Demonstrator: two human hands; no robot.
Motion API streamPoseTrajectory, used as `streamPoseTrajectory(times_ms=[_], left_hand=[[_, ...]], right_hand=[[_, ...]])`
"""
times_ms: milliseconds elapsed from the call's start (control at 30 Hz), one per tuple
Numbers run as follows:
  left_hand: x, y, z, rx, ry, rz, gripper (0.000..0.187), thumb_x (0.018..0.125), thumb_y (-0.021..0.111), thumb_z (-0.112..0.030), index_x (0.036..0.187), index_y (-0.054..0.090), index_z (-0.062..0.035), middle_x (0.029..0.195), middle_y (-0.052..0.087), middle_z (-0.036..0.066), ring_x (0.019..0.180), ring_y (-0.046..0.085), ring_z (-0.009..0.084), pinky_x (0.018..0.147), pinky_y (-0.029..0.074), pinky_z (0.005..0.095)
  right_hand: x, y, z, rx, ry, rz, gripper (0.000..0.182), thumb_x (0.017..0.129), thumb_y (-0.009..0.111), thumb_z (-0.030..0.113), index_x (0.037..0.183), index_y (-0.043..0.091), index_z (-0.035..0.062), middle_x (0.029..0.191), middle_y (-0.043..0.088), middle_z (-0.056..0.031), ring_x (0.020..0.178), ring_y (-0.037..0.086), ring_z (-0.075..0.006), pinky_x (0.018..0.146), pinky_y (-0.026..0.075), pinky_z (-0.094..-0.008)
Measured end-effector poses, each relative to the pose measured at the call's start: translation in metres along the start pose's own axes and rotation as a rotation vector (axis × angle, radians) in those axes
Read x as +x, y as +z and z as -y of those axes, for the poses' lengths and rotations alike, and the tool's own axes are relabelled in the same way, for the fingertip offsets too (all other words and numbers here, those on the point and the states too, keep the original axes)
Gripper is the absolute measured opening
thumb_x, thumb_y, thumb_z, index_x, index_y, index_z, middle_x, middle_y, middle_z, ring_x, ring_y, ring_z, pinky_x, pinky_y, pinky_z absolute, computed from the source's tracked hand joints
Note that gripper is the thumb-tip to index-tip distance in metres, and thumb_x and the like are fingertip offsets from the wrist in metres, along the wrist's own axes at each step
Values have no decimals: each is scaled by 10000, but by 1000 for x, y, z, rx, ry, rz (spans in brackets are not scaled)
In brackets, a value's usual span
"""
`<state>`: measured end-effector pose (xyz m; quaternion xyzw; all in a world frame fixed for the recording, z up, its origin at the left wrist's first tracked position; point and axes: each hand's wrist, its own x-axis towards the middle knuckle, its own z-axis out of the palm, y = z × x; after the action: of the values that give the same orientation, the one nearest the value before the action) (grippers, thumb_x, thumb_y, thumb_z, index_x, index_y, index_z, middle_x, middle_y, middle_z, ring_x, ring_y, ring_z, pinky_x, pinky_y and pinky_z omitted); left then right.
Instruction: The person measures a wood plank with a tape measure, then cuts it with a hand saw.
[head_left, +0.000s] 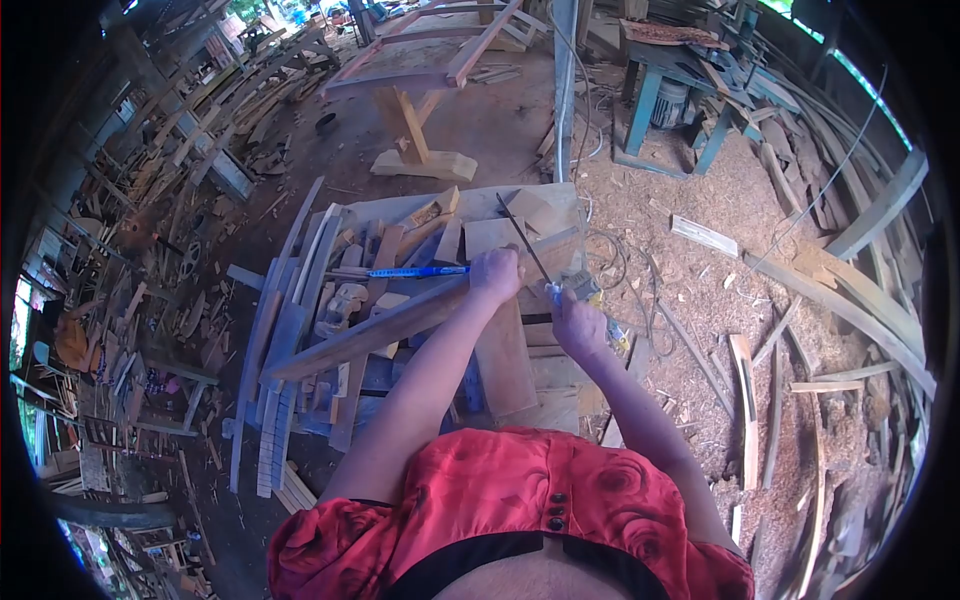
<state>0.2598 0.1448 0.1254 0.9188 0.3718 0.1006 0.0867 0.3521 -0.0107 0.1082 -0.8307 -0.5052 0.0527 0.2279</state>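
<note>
My left hand (495,273) is closed over the upper edge of a long, slightly curved wooden board (400,323), which slants across the bench from lower left to upper right. Just left of that hand, a slim blue tool (418,271) with pale lettering points leftward, its near end meeting my fingers. In my right hand (578,322), the fingers wrap a pale blue handle. From it a long thin dark file (522,236) rises toward the upper left, overlapping the board in this view. Wood offcuts (435,208) lie around and beneath the board.
Long strips (285,330) stack along the bench's left side. Beyond the bench stands a wooden frame (400,83) on a trestle (405,130). A blue-green machine table (640,105) stands at the back right. A cable (650,280) coils on the sawdust floor, amid scattered planks (745,405).
</note>
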Motion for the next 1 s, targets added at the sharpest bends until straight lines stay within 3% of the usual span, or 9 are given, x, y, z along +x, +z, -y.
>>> streamPoseTrajectory(times_ms=[300,400,567,1000], left_hand=[[-1,-3,-1,-14,-12,-13,229,754,638,-229,869,572,-42,806,643,167,784,637,337,711,499,436],[-1,-2,-1,-17,-15,-23,222,757,634,-224,867,571,-42,805,642,169,785,637,340,713,499,438],[-1,1,1,-16,1,-28,218,759,629,-222,867,571,-42,807,642,170,787,636,341,715,498,439],[-1,-5,-2,-10,-29,14,218,759,624,-224,875,568,-48,832,644,160,812,634,328,725,496,435]], right_hand=[[1,5,2,7,23,47,182,834,500,211,927,500,55,679,629,-190,646,635,-361,588,502,-450],[1,7,3,60,48,22,187,850,498,243,869,495,56,667,608,-207,646,608,-395,579,470,-494],[-1,4,0,-9,21,37,179,837,496,206,934,503,56,658,622,-191,628,631,-359,573,497,-452],[4,9,2,-40,1,10,158,832,492,187,902,513,48,664,627,-186,620,630,-361,562,499,-460]])
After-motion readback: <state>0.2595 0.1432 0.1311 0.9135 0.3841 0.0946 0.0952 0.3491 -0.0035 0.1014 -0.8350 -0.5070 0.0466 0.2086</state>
